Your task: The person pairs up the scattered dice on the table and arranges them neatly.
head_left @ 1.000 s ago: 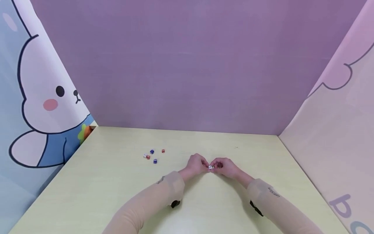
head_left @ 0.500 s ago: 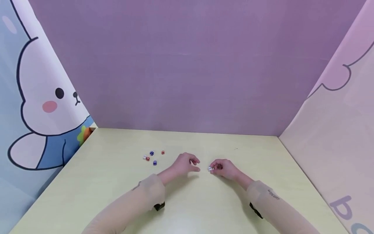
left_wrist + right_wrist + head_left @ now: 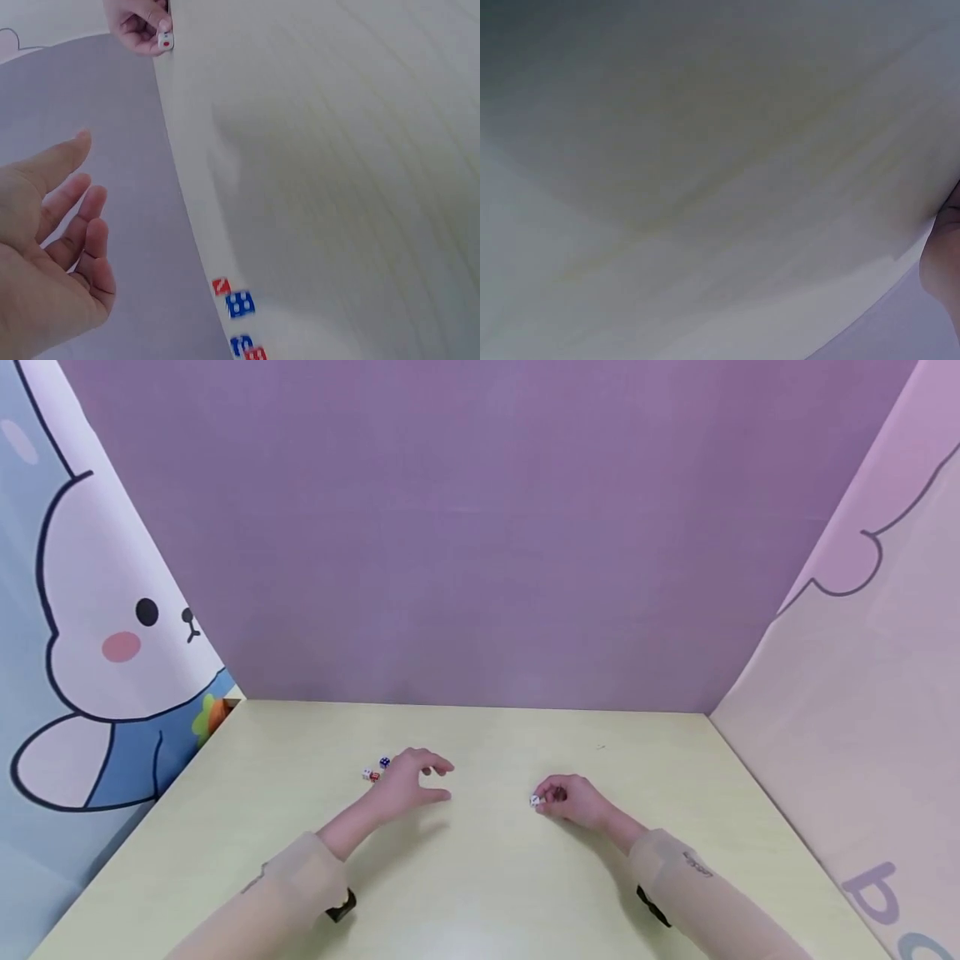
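Observation:
My right hand (image 3: pixel 573 800) pinches a white die (image 3: pixel 535 800) between thumb and fingertips, low over the table right of the middle. In the left wrist view that white die (image 3: pixel 166 40) shows a face with one red dot. My left hand (image 3: pixel 408 783) holds nothing, its thumb and fingers spread apart over the table. Just beyond it lie a blue die (image 3: pixel 385 762), a white die (image 3: pixel 367 774) and a red die (image 3: pixel 375 777). The left wrist view also shows another blue die (image 3: pixel 240 304) and a red die (image 3: pixel 220 286), which the left hand hides in the head view.
The pale wooden table (image 3: pixel 480 893) ends at a purple back panel (image 3: pixel 480 568). A printed panel with a cartoon rabbit (image 3: pixel 127 610) stands on the left, a pale pink one (image 3: pixel 847 735) on the right. A small dark mark (image 3: pixel 600 747) shows at the table's back right.
My left hand has let go of the white die and moved left towards the other dice, its fingers spreading. The right hand stays put with the die.

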Tool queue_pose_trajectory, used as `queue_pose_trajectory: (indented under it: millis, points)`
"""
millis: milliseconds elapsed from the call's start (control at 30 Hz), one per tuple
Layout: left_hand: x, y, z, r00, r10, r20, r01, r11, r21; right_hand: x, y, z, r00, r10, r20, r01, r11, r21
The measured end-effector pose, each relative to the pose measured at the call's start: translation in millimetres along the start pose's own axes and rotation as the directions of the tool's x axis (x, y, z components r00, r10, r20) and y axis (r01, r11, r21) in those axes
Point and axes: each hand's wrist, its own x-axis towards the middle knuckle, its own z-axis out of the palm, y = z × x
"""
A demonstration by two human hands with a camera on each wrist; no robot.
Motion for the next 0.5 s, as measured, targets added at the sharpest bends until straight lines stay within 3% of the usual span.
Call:
queue_pose_trajectory:
  millis: [233, 500]
  points:
    - [-21.5, -19.5, -26.8, 0.999, 0.008, -0.051, -0.006, 0.999, 0.043, -0.9, -1.6, 2.6, 1.000, 0.001, 0.004, -0.001, 1.000, -0.012]
    - [-37.0, -61.8, -55.0, 0.996, -0.063, -0.059, 0.072, 0.984, 0.164, 1.2, 1.4, 0.6, 1.000, -0.002, -0.014, 0.002, 0.999, -0.033]
